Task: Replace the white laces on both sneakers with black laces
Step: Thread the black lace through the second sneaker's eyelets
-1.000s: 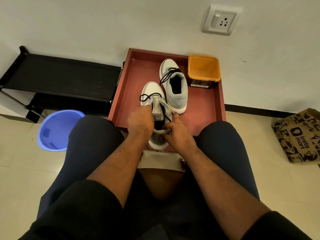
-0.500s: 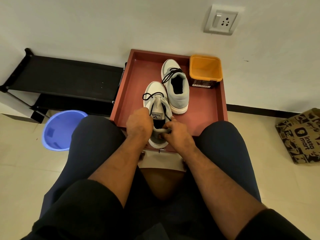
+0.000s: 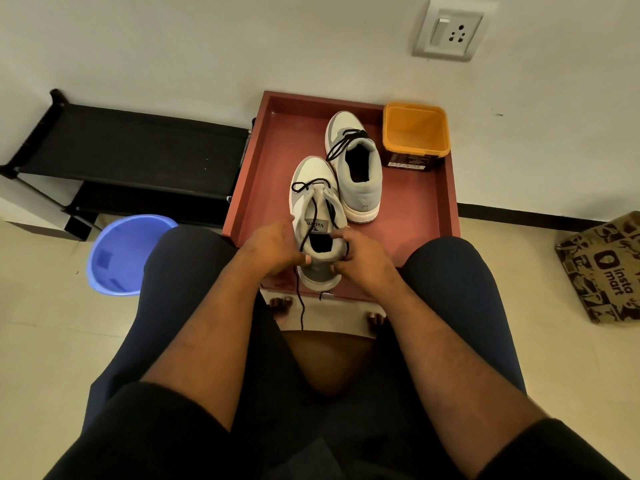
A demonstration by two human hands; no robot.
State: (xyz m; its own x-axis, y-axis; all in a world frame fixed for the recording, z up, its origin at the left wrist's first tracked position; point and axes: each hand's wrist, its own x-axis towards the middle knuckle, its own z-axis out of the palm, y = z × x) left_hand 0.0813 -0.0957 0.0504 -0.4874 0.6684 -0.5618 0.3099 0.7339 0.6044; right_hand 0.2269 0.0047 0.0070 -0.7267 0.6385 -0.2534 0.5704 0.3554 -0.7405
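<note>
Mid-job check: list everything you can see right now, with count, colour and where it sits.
sneakers: 2, grey and white; near sneaker at the tray's front, far sneaker behind it to the right
black laces: 1 on each sneaker; the near lace hangs over the tray's front edge
tray: 1, reddish-brown, on the floor against the wall
tub: 1, orange, tray's far right corner
basin: 1, blue, floor at left
rack: 1, black, left by the wall
paper bag: 1, brown printed, floor at right
wall socket: 1, white, upper right
left hand: grips the near sneaker's collar
right hand: grips the collar opposite
</note>
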